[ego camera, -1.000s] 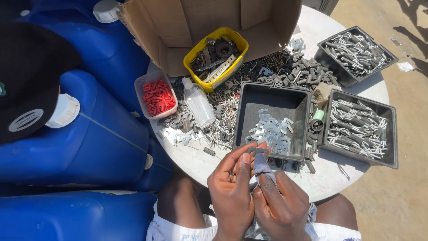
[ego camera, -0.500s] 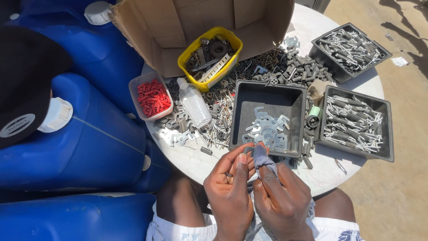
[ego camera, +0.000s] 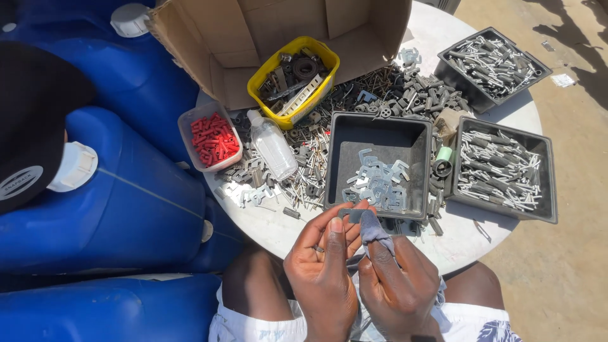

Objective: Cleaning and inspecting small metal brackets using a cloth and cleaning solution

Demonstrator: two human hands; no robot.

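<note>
Left hand (ego camera: 326, 269) pinched small metal bracket (ego camera: 352, 215); right hand (ego camera: 396, 282) gripped grey cloth (ego camera: 373, 229) against it. Just beyond fingertips: dark tray (ego camera: 379, 126) of brackets on tabletop (ego camera: 266, 221).

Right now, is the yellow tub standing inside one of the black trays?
No, the yellow tub stands apart from the black trays, at the mouth of the cardboard box.

Both hands raised close together above bare knees, left hand (ego camera: 323, 269) palm-in with fingers (ego camera: 334, 237) curled, right hand (ego camera: 399, 285) pinching, thumbs nearly touching.
</note>
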